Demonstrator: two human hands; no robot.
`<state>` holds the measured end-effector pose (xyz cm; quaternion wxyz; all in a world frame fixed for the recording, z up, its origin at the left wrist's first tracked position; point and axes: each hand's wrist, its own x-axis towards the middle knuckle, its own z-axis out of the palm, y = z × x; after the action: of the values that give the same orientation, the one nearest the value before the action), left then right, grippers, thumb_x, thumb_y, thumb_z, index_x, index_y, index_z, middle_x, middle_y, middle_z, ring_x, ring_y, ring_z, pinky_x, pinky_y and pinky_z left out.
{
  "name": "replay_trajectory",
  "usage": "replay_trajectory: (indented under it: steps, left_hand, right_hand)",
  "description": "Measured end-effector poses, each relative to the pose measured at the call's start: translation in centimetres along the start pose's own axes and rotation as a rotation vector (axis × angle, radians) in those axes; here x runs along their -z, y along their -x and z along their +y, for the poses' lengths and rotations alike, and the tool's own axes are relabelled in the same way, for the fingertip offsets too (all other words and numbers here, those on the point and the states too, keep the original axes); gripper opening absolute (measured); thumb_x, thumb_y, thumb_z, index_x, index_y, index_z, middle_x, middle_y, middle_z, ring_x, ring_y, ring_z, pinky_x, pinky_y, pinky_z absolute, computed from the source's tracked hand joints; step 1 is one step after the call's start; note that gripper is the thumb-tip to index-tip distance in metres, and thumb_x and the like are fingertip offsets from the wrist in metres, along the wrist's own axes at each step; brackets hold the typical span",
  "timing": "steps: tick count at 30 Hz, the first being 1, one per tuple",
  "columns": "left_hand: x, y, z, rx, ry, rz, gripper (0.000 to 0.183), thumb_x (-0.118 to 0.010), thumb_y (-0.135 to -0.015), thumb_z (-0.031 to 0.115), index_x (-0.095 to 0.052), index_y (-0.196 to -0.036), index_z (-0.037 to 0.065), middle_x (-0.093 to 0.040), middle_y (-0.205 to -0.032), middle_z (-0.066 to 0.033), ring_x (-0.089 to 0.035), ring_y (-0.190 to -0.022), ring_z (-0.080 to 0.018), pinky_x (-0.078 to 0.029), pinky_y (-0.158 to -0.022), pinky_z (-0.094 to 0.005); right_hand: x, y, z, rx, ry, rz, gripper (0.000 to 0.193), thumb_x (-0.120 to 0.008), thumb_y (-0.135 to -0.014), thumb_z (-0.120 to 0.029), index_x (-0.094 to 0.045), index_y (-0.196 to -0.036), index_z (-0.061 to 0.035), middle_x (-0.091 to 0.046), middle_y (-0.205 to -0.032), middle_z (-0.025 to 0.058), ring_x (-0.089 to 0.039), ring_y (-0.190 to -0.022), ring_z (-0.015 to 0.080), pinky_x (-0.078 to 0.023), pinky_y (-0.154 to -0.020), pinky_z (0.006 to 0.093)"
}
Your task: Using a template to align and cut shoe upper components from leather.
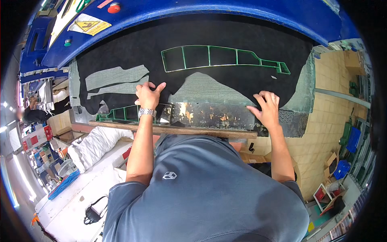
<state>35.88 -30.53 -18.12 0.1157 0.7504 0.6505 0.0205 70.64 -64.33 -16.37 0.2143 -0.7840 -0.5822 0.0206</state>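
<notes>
A black sheet of material spreads over a worn grey-green cutting board. My left hand rests at its near edge, thumb and fingers apart, beside two grey-green strip shapes that show within the black. My right hand is at the near right part of the sheet, its thumb spread from its curled fingers over the board. Between my hands the board shows as a peaked area. Farther back, a long green cutting die with cross bars lies on the sheet. Neither hand holds anything I can make out.
A blue machine beam with a red button spans the far side. A second green die lies near my left forearm, by a wooden strip. On the left is a white table with a white fabric bundle.
</notes>
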Motion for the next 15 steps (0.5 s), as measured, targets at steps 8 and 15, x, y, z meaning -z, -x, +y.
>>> replay_trajectory:
  steps: [8, 15]
  left_hand:
    - [-1.3, 0.0, -2.0, -0.196, 0.210, 0.089, 0.044, -0.094, -0.078, 0.047, -0.075, -0.091, 0.010, -0.064, -0.114, -0.0171, -0.060, -0.112, -0.0387, -0.048, -0.097, -0.0520]
    - [2.0, -1.7, -1.5, 0.067, 0.008, -0.149, 0.080, -0.093, -0.068, 0.068, -0.072, -0.103, 0.000, -0.078, -0.103, -0.0221, -0.075, -0.101, -0.0362, -0.057, -0.093, -0.0453]
  right_hand:
    - [0.4, 0.1, 1.7, 0.041, -0.221, -0.052, 0.036, -0.088, -0.080, -0.022, -0.074, -0.109, -0.0072, -0.064, -0.107, 0.0069, -0.062, -0.102, 0.0289, -0.048, -0.088, 0.0416]
    - [1.0, 0.4, 1.5, 0.134, -0.042, -0.042, 0.029, -0.082, -0.083, -0.012, -0.073, -0.109, -0.0033, -0.064, -0.107, 0.0081, -0.063, -0.099, 0.0298, -0.054, -0.086, 0.0418]
